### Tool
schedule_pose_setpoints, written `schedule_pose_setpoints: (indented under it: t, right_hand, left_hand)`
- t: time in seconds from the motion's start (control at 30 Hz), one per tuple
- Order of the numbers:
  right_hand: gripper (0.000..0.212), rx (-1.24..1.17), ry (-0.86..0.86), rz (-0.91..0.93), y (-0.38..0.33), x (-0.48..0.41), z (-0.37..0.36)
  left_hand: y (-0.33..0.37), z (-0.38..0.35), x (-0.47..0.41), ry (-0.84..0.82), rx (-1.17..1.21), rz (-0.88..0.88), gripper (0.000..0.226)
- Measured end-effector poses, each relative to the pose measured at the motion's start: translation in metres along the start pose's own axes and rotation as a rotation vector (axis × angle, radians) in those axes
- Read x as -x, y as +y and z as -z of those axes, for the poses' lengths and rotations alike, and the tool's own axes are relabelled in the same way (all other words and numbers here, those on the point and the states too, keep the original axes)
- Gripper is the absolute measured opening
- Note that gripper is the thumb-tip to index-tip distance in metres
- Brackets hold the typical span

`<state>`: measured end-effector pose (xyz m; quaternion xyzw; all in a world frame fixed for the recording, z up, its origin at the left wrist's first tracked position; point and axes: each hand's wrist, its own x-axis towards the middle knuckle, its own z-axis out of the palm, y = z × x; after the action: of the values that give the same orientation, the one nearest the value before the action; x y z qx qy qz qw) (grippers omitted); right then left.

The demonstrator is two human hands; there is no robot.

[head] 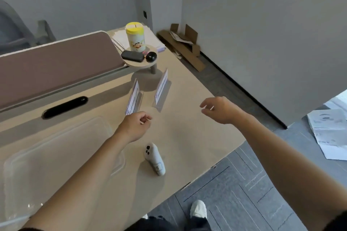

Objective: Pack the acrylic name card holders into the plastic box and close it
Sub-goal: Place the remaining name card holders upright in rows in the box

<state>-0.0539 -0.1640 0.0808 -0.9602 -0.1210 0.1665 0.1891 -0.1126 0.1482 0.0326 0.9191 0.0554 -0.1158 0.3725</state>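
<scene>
My left hand hovered over the beige desk, fingers loosely curled and holding nothing, just short of the nearer acrylic name card holder. My right hand hung further right, fingers half curled inward, also empty. A second name card holder stood upright just beside the first, the two apart and both carrying printed cards. The clear plastic box lay on the desk to my left, partly under my left forearm; I could not tell whether its lid was on. A white controller lay near the desk's front edge, between my arms.
</scene>
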Motion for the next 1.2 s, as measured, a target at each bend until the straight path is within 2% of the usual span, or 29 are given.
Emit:
schedule_pose_setpoints:
  t: [0.07, 0.2, 0.33, 0.5, 0.63, 0.73, 0.8, 0.9, 1.0, 1.1, 1.2]
  right_hand:
    - [0.03, 0.054, -0.058, 0.052, 0.017, -0.026, 0.006]
    - [0.032, 0.169, -0.14, 0.126, 0.027, -0.084, 0.008]
    - [0.037, 0.232, -0.123, 0.215, 0.02, -0.145, -0.004]
    - [0.051, 0.58, -0.034, 0.316, 0.004, -0.207, -0.022]
    - [0.067, 0.61, -0.014, 0.334, -0.011, -0.252, -0.025]
    - [0.074, 0.54, -0.015, 0.369, -0.024, -0.292, -0.026]
    - [0.078, 0.425, -0.088, 0.336, -0.026, -0.318, -0.029]
    - [0.079, 0.03, -0.251, 0.229, -0.02, -0.356, -0.039]
    - [0.07, -0.217, -0.349, 0.276, -0.011, -0.377, -0.055]
    - [0.061, -0.324, -0.363, 0.361, -0.004, -0.383, -0.065]
    - [0.059, -0.352, -0.372, 0.383, -0.002, -0.388, -0.065]
  left_hand:
    - [0.015, -0.008, -0.004, 0.012, -0.074, 0.068, 0.018]
    - [0.028, -0.015, -0.014, 0.013, -0.434, 0.174, 0.03]
    - [0.026, -0.024, -0.035, 0.062, -0.5, 0.241, 0.037]
    - [0.01, -0.044, -0.081, 0.201, -0.528, 0.139, 0.045]
    - [-0.004, -0.057, -0.126, 0.257, -0.428, 0.003, 0.05]
    - [-0.009, -0.061, -0.156, 0.213, -0.444, 0.011, 0.057]
    - [-0.011, -0.066, -0.17, 0.162, -0.461, 0.041, 0.058]
    - [-0.015, -0.074, -0.185, 0.137, -0.511, 0.024, 0.056]
    - [-0.016, -0.08, -0.197, 0.107, -0.589, 0.032, 0.052]
    - [-0.017, -0.094, -0.203, 0.053, -0.641, 0.085, 0.046]
    - [-0.019, -0.104, -0.21, 0.019, -0.669, 0.086, 0.051]
